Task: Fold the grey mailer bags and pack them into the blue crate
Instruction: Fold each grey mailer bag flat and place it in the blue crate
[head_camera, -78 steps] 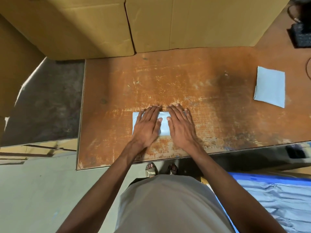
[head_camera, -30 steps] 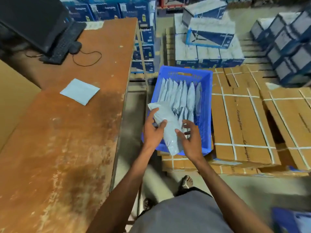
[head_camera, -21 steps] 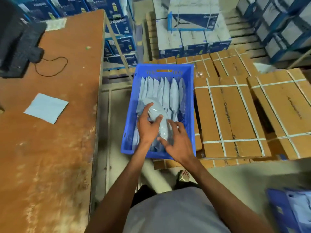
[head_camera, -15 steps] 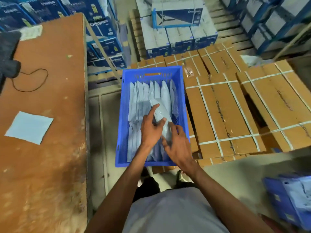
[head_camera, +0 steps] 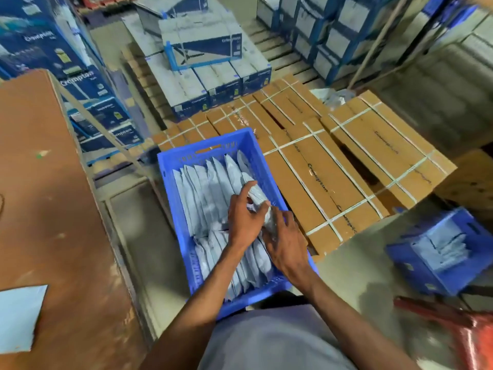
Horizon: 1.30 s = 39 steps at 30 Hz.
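Since half a second ago the folded grey plastic mailer bag (head_camera: 257,194) has sunk lower at the right end of the row of upright bags inside the rectangular blue plastic crate (head_camera: 170,166). The left hand (head_camera: 244,218) and right hand (head_camera: 286,243) both grip it, fingers curled. A flat pale grey bag (head_camera: 20,319) lies on the worn brown wooden surface (head_camera: 48,209).

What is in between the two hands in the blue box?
In the head view, a folded grey mailer bag sits between the left hand and the right hand. Both grip it inside the blue crate, beside the other packed bags.
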Motion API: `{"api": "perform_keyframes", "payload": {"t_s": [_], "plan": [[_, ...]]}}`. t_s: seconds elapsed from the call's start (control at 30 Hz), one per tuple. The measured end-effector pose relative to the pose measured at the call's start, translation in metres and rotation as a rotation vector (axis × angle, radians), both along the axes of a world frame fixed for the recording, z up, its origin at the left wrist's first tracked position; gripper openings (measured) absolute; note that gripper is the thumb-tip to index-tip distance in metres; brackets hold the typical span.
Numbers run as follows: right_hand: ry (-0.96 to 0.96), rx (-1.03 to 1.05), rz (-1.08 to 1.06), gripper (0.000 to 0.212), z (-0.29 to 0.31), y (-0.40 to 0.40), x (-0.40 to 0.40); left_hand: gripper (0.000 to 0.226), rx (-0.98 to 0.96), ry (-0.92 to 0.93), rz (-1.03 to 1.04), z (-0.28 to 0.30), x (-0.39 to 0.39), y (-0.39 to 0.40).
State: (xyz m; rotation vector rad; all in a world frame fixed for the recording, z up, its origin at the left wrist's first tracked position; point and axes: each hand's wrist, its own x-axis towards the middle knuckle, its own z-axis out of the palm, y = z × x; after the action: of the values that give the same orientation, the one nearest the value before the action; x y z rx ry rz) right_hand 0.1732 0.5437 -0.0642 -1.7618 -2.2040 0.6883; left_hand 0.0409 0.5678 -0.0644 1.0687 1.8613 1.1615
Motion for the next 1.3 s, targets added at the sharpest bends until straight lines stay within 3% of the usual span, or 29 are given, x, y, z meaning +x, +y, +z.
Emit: {"api": "perform_keyframes", "payload": {"t_s": [0.13,0.33,0.43,0.5,0.63,0.73,0.87,0.93,1.3], "plan": [[0.001,0.026,-0.007,0.051,0.002,-0.004,0.000,0.057,0.003,0.004,-0.060,0.000,-0.004,-0.002],[0.093,0.091,-0.070,0.050,0.004,0.004,0.016,0.055,0.160,0.142,-0.136,-0.004,-0.006,-0.021],[0.117,0.130,-0.100,0.049,0.002,0.009,0.029,0.041,0.073,0.162,-0.138,-0.027,-0.012,-0.029],[0.113,0.112,-0.120,0.049,0.000,0.008,0.034,0.034,-0.083,0.312,-0.262,-0.043,-0.017,-0.033],[0.087,0.083,-0.080,0.051,-0.001,0.001,0.036,0.052,-0.147,0.753,-0.721,-0.054,-0.013,-0.035],[0.063,0.047,-0.060,0.050,-0.007,-0.003,0.037,0.057,-0.115,0.917,-0.929,-0.063,0.004,-0.035],[-0.013,0.020,0.004,0.047,-0.012,-0.009,0.037,0.043,-0.176,1.087,-1.039,-0.073,0.016,-0.040],[-0.040,0.000,0.017,0.044,-0.015,-0.014,0.035,0.043,-0.255,1.101,-1.028,-0.078,0.014,-0.043],[-0.312,-0.174,0.068,0.043,-0.063,-0.012,0.011,0.055,-0.255,0.917,-0.952,-0.096,-0.008,-0.061]]}}
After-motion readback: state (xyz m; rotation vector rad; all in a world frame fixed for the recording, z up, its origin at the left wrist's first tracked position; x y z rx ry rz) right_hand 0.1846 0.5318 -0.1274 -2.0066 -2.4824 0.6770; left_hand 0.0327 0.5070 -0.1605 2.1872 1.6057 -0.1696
